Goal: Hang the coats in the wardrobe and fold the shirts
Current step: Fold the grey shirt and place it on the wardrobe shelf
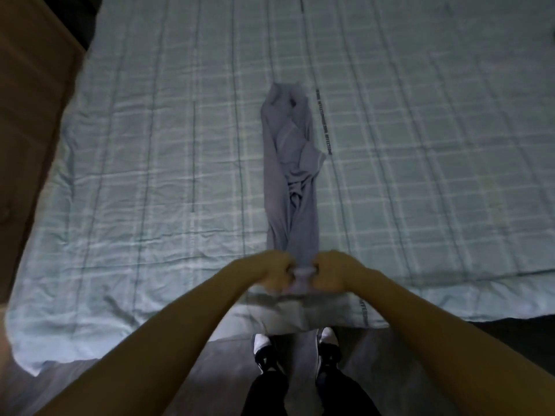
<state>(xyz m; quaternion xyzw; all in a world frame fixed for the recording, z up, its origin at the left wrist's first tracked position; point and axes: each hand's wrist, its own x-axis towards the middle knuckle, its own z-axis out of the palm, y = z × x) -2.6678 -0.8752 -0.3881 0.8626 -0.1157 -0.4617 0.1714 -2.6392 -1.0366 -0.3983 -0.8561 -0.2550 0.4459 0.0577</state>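
While both hands sit at the near edge of the bed, the soft grey-blue shirt (289, 163), gathered lengthwise into a narrow strip, lies on the pale blue checked quilt (150, 139) w/ its long axis running straight away from me. What looks like the collar end is farthest off, and the near end is bunched between the fists. My left hand (277, 270) and right hand (329, 270) are about level, so neither is nearer. Fingers on both are curled in, pinching that near end from either side w/ only a small bit of cloth showing between them; it's too blurry to pick out each finger.

My read: the next fold carries this end fwd along that axis toward the far end. There's plenty of open quilt left, right and beyond the strip. The quilt's near edge lies just under the wrists, w/ the floor and black-and-white shoes (264, 352) below. A brown wooden cabinet (33, 115) stands well off to the left, approx clear of the fold path.
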